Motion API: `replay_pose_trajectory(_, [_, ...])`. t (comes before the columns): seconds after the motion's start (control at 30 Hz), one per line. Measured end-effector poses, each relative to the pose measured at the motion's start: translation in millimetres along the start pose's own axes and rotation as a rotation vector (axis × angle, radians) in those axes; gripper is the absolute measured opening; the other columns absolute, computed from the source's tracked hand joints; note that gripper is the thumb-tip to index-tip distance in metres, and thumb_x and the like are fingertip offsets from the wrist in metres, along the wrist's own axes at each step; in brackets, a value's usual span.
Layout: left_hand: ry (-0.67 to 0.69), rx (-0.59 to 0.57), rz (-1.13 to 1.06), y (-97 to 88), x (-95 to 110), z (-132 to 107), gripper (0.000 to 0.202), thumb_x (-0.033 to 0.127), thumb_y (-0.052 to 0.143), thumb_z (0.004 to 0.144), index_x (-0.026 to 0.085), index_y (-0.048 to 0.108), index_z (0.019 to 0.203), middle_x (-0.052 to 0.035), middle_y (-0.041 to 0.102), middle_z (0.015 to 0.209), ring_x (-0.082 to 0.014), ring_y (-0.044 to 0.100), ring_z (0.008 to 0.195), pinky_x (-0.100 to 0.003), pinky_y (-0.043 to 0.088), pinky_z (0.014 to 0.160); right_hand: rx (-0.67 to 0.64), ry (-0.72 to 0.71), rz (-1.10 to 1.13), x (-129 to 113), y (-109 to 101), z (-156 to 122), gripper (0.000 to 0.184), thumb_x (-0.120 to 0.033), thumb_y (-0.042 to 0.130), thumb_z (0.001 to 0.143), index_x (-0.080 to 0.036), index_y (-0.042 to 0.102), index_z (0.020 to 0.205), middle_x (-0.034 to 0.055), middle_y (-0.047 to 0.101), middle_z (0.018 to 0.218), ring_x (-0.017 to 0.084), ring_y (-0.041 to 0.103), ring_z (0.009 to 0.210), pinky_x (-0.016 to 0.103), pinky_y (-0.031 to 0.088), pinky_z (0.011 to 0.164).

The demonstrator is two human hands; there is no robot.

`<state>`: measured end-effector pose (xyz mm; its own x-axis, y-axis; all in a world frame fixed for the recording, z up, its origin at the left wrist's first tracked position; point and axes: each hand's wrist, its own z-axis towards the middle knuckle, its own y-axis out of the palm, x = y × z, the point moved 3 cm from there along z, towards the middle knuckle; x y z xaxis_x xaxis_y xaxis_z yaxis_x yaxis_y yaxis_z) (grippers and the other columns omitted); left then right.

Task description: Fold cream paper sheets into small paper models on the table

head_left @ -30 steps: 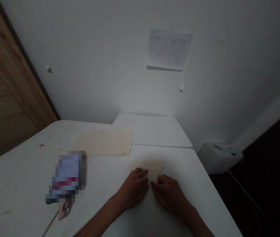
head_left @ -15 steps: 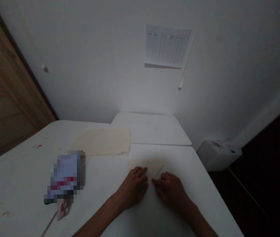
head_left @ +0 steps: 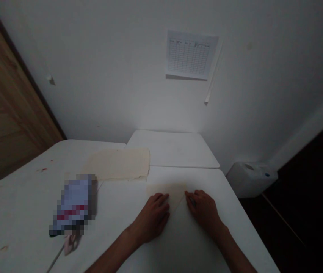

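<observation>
A small cream sheet of paper (head_left: 170, 191) lies on the white table (head_left: 22, 212), folded into a shape that narrows toward me. My left hand (head_left: 152, 216) rests on its lower left part, fingers curled down and pressing it flat. My right hand (head_left: 204, 210) lies just right of the paper, fingers together, their tips touching the slanted right edge. Neither hand lifts anything off the table.
A stack of cream paper sheets (head_left: 118, 163) lies farther back on the left. A blurred-out packet (head_left: 73, 204) sits at the left, with a pinkish object (head_left: 69, 242) under its near end. A printed sheet (head_left: 190, 55) hangs on the wall. A white container (head_left: 251, 177) stands on the floor right.
My right hand slid to the right and slightly away along the paper's slanted edge, opening a gap between my two hands. My left hand stayed in place.
</observation>
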<state>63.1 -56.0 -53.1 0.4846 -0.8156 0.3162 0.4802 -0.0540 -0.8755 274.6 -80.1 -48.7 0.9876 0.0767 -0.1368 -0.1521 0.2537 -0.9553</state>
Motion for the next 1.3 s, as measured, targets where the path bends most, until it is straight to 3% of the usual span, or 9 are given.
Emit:
replay_pose_trajectory(0.23, [-0.004,0.018,-0.027,-0.5,0.3,0.0,0.012,0.015,0.052,0.085,0.02,0.059,0.093,-0.0098,0.054,0.13,-0.0285,0.046,0.121,-0.048,0.043,0.1,0.055,-0.043,0.006,-6.2,0.4,2.5,0.023,-0.028,0.046,0.095,-0.024,0.066,0.106,0.0054,0.062,0.088,0.019,0.055,0.086,0.029,0.04,0.078])
replay_pose_trajectory(0.43, [-0.001,-0.001,-0.007,-0.2,1.2,0.6,0.015,0.014,0.051,0.086,0.019,0.06,0.097,-0.0106,0.054,0.13,-0.0289,0.047,0.12,-0.049,0.042,0.101,0.062,-0.222,0.064,-19.7,-3.2,6.0,0.021,-0.022,0.05,0.092,-0.026,0.066,0.106,0.006,0.061,0.105,0.02,0.052,0.096,0.033,0.039,0.088])
replay_pose_trajectory(0.63, [0.026,-0.005,-0.022,-2.6,2.8,1.0,0.035,0.014,0.051,0.085,0.022,0.055,0.119,-0.0102,0.052,0.135,-0.0286,0.049,0.119,-0.05,0.044,0.098,0.063,-0.243,0.1,-19.7,-0.4,4.2,0.022,-0.022,0.051,0.092,-0.026,0.065,0.108,0.0065,0.061,0.112,0.021,0.054,0.101,0.035,0.04,0.09])
replay_pose_trajectory(0.77, [0.02,-0.012,-0.011,-2.7,2.3,1.1,0.036,0.015,0.05,0.087,0.022,0.056,0.121,-0.0099,0.053,0.134,-0.0289,0.049,0.117,-0.05,0.044,0.098,0.073,-0.237,0.147,-17.0,3.5,9.5,0.027,-0.023,0.054,0.091,-0.025,0.062,0.117,0.0072,0.061,0.118,0.021,0.053,0.107,0.036,0.04,0.093])
replay_pose_trajectory(1.13, [0.011,-0.052,0.02,-1.7,1.5,0.5,0.034,0.015,0.049,0.088,0.02,0.056,0.121,-0.0101,0.052,0.134,-0.0297,0.047,0.119,-0.05,0.043,0.1,0.002,-0.177,0.436,-13.8,13.8,42.3,0.022,-0.018,0.06,0.084,-0.022,0.067,0.105,0.0019,0.068,0.092,0.018,0.058,0.089,0.032,0.04,0.086])
replay_pose_trajectory(1.3, [0.005,-0.028,0.014,-1.0,1.1,0.0,0.031,0.016,0.049,0.089,0.02,0.057,0.118,-0.0113,0.053,0.133,-0.0295,0.047,0.12,-0.049,0.043,0.1,-0.013,-0.148,0.413,-14.6,17.1,46.5,0.018,-0.017,0.058,0.085,-0.022,0.068,0.099,0.0014,0.069,0.09,0.017,0.059,0.088,0.03,0.039,0.083])
